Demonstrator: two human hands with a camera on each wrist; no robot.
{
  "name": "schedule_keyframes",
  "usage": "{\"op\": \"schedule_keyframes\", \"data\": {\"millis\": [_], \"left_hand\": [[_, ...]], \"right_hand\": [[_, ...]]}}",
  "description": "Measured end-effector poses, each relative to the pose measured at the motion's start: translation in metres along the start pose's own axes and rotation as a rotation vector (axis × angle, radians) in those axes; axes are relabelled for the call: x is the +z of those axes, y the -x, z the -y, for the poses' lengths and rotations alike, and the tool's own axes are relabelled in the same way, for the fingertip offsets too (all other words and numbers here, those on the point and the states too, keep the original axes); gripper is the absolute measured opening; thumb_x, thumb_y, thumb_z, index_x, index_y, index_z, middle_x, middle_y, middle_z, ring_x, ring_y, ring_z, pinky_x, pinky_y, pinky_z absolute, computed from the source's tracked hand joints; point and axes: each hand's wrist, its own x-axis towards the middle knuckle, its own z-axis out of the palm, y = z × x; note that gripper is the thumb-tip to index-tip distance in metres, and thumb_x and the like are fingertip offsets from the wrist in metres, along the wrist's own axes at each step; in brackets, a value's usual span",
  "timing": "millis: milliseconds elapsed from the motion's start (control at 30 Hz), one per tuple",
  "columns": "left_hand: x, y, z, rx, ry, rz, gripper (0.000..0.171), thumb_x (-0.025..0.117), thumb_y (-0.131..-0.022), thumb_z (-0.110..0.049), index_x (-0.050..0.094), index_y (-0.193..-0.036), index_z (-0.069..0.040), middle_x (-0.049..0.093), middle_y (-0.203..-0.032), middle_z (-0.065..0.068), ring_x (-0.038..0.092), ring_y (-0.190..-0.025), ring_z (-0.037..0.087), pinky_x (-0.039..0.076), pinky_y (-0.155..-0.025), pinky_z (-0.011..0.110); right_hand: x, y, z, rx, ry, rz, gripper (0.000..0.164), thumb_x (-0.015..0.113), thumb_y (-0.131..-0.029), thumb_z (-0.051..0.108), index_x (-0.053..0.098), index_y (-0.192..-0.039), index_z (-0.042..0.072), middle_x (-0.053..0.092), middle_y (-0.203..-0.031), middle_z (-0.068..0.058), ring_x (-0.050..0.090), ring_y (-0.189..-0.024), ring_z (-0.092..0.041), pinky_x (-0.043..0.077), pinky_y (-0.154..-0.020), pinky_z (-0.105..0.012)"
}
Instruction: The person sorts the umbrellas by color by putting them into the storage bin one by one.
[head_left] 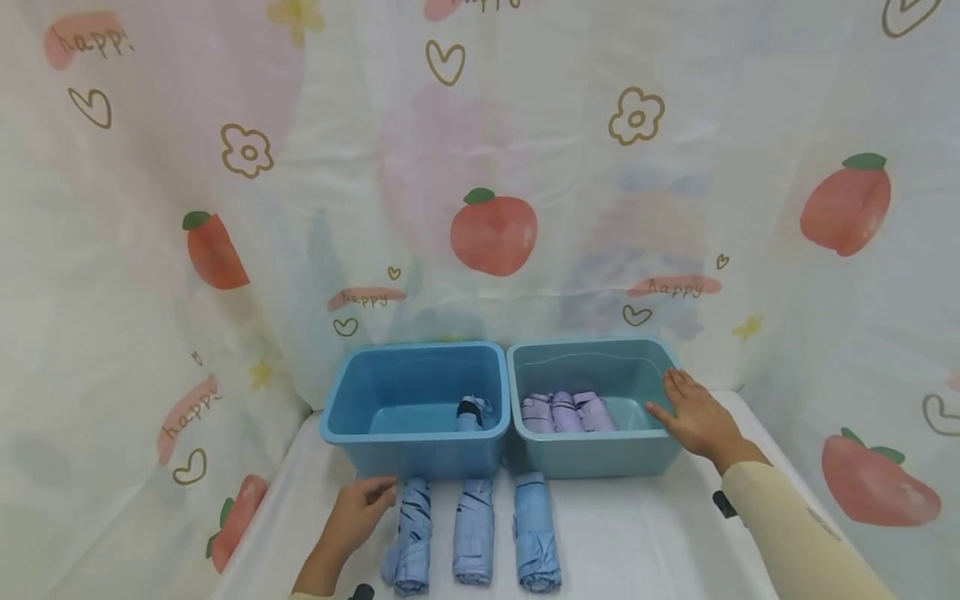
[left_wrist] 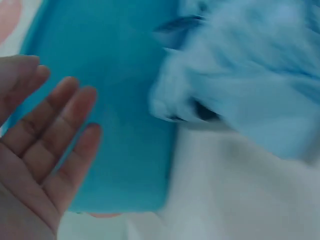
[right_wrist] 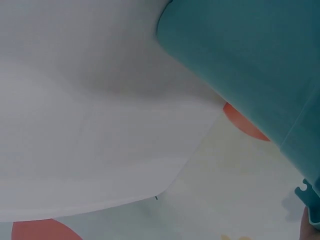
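My left hand (head_left: 356, 515) is just left of a rolled blue fabric bundle with dark streaks (head_left: 414, 533), fingers slightly bent and nothing held. In the left wrist view the fingers of this hand (left_wrist: 47, 145) are apart from a blurred light-blue bundle (left_wrist: 250, 75). Two more rolled blue bundles, one streaked (head_left: 473, 533) and one plainer (head_left: 536, 533), lie to the right. At the right rim of the pale teal bin (head_left: 600, 457) is my right hand (head_left: 697, 417), its fingers extended along the edge. Only a sliver of it enters the right wrist view.
A blue bin (head_left: 420, 457) stands left of the teal one, holding one blue bundle with a dark band (head_left: 472, 412). Three rolled purple bundles (head_left: 567, 412) lie inside the teal bin. Behind the white table (head_left: 622, 542) hangs a printed curtain (head_left: 555, 317).
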Motion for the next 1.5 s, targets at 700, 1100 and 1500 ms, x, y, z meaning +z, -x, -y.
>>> {"op": "schedule_keyframes", "data": {"millis": [700, 1100, 1500], "left_hand": [[0.060, 0.011, 0.030, -0.238, -0.105, 0.289, 0.056, 0.065, -0.087, -0.053, 0.061, -0.134, -0.022, 0.054, -0.137, 0.018, 0.045, -0.126, 0.047, 0.036, -0.097, 0.065], [0.065, 0.009, 0.013, -0.285, -0.095, 0.178, 0.050, 0.079, -0.077, -0.041, 0.069, -0.122, -0.024, 0.058, -0.131, 0.020, 0.048, -0.122, 0.048, 0.038, -0.093, 0.066], [0.002, 0.042, -0.002, -0.224, -0.040, 0.168, 0.044, 0.082, -0.075, -0.026, 0.072, -0.118, -0.023, 0.059, -0.129, 0.018, 0.055, -0.116, 0.041, 0.048, -0.087, 0.057]], "right_hand": [[0.004, -0.001, -0.007, 0.001, 0.004, 0.004, 0.091, 0.034, -0.099, 0.060, 0.015, -0.147, -0.016, 0.012, -0.154, -0.033, 0.006, -0.143, -0.047, 0.010, -0.112, -0.059], [0.002, 0.000, -0.009, 0.010, -0.004, 0.002, 0.091, 0.034, -0.099, 0.060, 0.017, -0.148, -0.015, 0.012, -0.154, -0.033, 0.007, -0.143, -0.047, 0.010, -0.112, -0.059], [0.004, -0.003, -0.006, 0.007, -0.005, 0.009, 0.092, 0.033, -0.099, 0.061, 0.016, -0.148, -0.015, 0.011, -0.155, -0.033, 0.006, -0.143, -0.046, 0.010, -0.112, -0.059]]}}
